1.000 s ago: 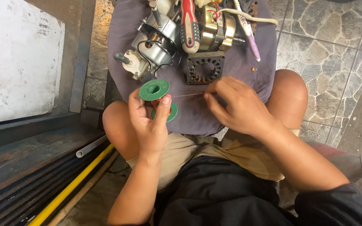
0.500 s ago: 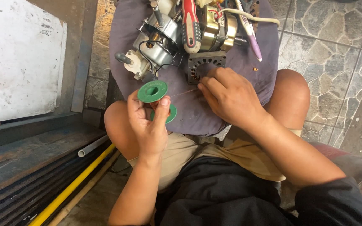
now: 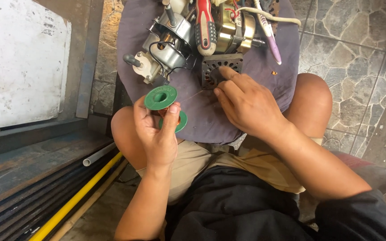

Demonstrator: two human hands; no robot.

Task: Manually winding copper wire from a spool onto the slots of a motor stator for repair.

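comparing with the earlier frames, the right hand [image 3: 246, 105] is seen to have been moved up and to the right, from just beside the green spool [image 3: 162, 103] to the square black stator [image 3: 217, 71] in the upper middle of the frame, where its fingertips are now laid on the stator's edge. the spool, at centre left, has been kept pinched between thumb and fingers of the left hand [image 3: 157, 134]. a fine wire is faintly made out between spool and right hand; whether it is gripped cannot be told. the red-handled screwdriver [image 3: 205, 27] and grey motor parts [image 3: 168, 44] are cut off at the top edge. everything is carried on a purple round seat [image 3: 264, 76] between the knees.
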